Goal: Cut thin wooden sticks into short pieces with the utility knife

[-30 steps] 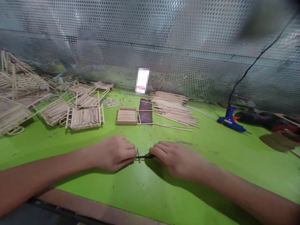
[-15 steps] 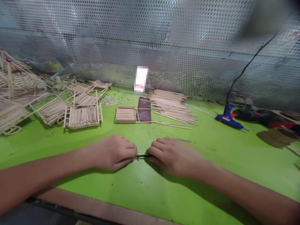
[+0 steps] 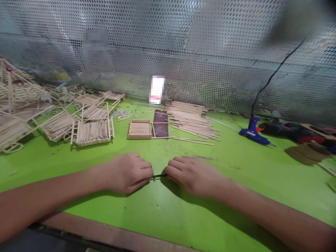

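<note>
My left hand (image 3: 133,174) rests low on the green tabletop, its fingers closed around a short thin wooden stick (image 3: 154,179), of which only a tip shows at the fingertips. Facing it, my right hand (image 3: 187,175) is closed on a thin dark tool (image 3: 159,175); its handle is covered by the fingers, so I cannot tell its kind. The exposed part of this tool bridges the gap between both hands and meets the stick by the left fingertips. Beyond the hands sits a small stick-built tray (image 3: 140,128), beside a dark brown rectangular piece (image 3: 160,129).
A pile of thin wooden sticks (image 3: 189,117) lies behind my right hand. Several small stick-built carts (image 3: 92,133) crowd the left. Over on the right are a blue glue gun (image 3: 254,133) with a black cord and a brown tape roll (image 3: 307,153). Perforated metal sheeting (image 3: 210,52) stands behind.
The stick at my left fingertips shows less than before, and the dark tool has tilted slightly. Both hands stay in nearly the same place; the view has shifted a little.
</note>
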`<action>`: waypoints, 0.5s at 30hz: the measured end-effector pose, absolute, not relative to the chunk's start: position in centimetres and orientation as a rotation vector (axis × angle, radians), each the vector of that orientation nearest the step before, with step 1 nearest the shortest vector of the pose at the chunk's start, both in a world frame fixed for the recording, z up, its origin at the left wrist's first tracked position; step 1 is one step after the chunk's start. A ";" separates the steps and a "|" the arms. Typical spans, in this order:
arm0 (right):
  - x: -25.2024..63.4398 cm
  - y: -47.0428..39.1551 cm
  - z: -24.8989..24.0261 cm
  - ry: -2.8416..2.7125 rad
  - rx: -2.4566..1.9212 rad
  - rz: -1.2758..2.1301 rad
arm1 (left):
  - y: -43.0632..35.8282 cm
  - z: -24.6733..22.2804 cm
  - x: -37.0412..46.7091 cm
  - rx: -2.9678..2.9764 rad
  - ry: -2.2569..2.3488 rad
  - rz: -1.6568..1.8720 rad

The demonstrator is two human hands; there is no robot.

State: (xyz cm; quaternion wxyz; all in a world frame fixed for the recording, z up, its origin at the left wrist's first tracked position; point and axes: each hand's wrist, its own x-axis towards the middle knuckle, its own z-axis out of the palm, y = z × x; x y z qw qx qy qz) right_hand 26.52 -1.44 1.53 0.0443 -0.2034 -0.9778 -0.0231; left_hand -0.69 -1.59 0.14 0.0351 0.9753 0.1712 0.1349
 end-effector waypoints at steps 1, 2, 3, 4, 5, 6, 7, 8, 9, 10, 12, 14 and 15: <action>26.5 -1.4 1.5 -2.989 -0.623 -0.074 | -1.6 0.2 -0.7 2.994 0.527 0.411; 26.5 -1.4 1.5 -2.992 -0.623 -0.080 | -1.6 0.2 -0.7 2.992 0.530 0.410; 26.5 -1.4 1.5 -2.995 -0.623 -0.088 | -1.6 0.2 -0.7 2.993 0.530 0.412; 26.6 -1.4 1.5 -2.997 -0.623 -0.095 | -1.6 0.2 -0.7 2.996 0.528 0.413; 26.6 -1.4 1.6 -2.997 -0.622 -0.099 | -1.6 0.1 -0.7 3.000 0.526 0.416; 26.6 -1.4 1.6 -2.997 -0.620 -0.099 | -1.6 0.1 -0.7 3.001 0.526 0.419; 26.6 -1.4 1.6 -2.996 -0.621 -0.096 | -1.5 0.1 -0.8 3.001 0.526 0.418; 26.6 -1.4 1.7 -2.996 -0.622 -0.091 | -1.5 0.1 -0.8 2.999 0.527 0.417; 26.6 -1.4 1.7 -2.997 -0.621 -0.087 | -1.5 0.0 -0.8 2.999 0.528 0.415; 26.6 -1.4 1.7 -2.997 -0.620 -0.083 | -1.5 0.0 -0.8 3.000 0.530 0.413; 26.6 -1.4 1.6 -2.996 -0.618 -0.080 | -1.5 -0.1 -0.7 3.005 0.532 0.408; 26.6 -1.4 1.6 -2.989 -0.611 -0.083 | -1.4 0.0 -0.7 3.014 0.532 0.405; 26.6 -1.4 1.6 -2.985 -0.609 -0.084 | -1.4 0.0 -0.7 3.016 0.529 0.402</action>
